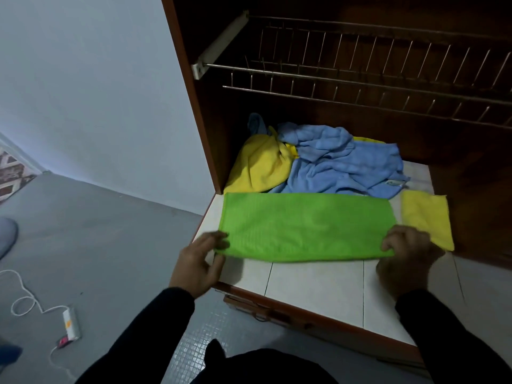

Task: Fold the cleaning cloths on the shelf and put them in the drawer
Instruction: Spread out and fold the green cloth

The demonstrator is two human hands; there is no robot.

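Tiled shelf (313,284) carries green cloth (304,227), folded to long strip. Crumpled blue cloth (343,164) and yellow cloth (257,167) wait behind. Left hand (198,263) and right hand (407,254) pinch strip ends. Folding mid-step; next likely end-to-end fold. Drawer (274,314) below looks closed.

Above the tiled surface we see a wire dish rack (374,76) spanning the dark wooden cabinet (194,112), its thin metal prongs standing in rows, with a pale bracket (219,45) fixing its left end to the cabinet's side panel. To the left we find a plain pale wall (91,79) meeting a grey floor (110,231). On that floor, near the lower left, lies a white power strip (71,324) with a white cord (22,297) looping away from it and a small pink plug or adapter (63,341) just beside its near end. At the far left edge we glimpse a patterned rug or tile (13,173) and a rounded grey-blue shape (7,236) we cannot identify.
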